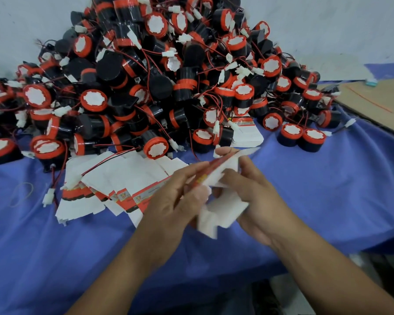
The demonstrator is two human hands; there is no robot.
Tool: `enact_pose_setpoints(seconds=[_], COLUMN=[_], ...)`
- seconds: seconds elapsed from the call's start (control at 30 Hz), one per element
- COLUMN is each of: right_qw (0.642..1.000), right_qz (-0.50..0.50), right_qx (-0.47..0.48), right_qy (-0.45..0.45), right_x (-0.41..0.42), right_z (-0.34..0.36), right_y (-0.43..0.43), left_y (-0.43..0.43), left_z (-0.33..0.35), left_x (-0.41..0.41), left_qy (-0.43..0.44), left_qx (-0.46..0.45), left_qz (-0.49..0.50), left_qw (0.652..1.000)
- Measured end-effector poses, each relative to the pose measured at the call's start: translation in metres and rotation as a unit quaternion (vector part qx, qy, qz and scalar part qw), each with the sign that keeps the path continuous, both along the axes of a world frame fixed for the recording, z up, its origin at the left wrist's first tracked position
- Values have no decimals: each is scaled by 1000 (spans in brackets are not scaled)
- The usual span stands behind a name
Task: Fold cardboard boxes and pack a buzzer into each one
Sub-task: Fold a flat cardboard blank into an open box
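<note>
While both hands (168, 201) (257, 201) grip the box (228, 203), lettering blurs

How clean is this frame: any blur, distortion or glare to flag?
Head view: the carton held between the left hand and right hand is motion-smeared, worst at its lower white flaps. Same view: the buzzer pile is sharper at centre and softer towards the edges, with even light and no strong glare on the blue cloth.

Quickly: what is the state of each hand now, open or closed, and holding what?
Left hand: closed, pinching the white cardboard box with red print.
Right hand: closed, gripping the same box.
</note>
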State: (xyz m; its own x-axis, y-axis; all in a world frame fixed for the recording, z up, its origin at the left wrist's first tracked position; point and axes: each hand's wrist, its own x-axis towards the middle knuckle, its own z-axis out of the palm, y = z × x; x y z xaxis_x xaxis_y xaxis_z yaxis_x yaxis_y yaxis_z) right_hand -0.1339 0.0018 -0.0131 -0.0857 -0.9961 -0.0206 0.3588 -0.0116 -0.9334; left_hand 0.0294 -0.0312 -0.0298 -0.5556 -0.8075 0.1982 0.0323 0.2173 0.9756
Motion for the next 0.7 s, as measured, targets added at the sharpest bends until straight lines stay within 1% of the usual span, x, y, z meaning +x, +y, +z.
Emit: enact_pose_setpoints(seconds=[0.07,0.13,0.27,0.4,0.5,0.57,0.7], right_qw=[1000,1000,999,1000,1000,1000,999], right_qz=[-22,-24,-15,-15,0,14,35], right_qx=[2,2,-6,-18,-14,-2,-8], right_qy=[-14,-1,28,-8,-14,2,35], right_x=[-4,-5,-3,-2,0,1,0], right_z=[-1,-1,-2,-1,0,3,6], right_y=[0,1,3,2,4,5,6], left_y=[2,3,2,6,7,5,-1], left_z=[-1,-1,-2,0,0,0,0], left_x=[1,1,1,-2,-3,-1,6], left_qy=[-45,-61,-53,-30,-20,-15,20], left_qx=[-38,-50,-63,-85,-96,-90,-34], left_qz=[-32,-29,-26,-81,-66,-59,-93], left_qw=[998,996,996,993,993,994,995])
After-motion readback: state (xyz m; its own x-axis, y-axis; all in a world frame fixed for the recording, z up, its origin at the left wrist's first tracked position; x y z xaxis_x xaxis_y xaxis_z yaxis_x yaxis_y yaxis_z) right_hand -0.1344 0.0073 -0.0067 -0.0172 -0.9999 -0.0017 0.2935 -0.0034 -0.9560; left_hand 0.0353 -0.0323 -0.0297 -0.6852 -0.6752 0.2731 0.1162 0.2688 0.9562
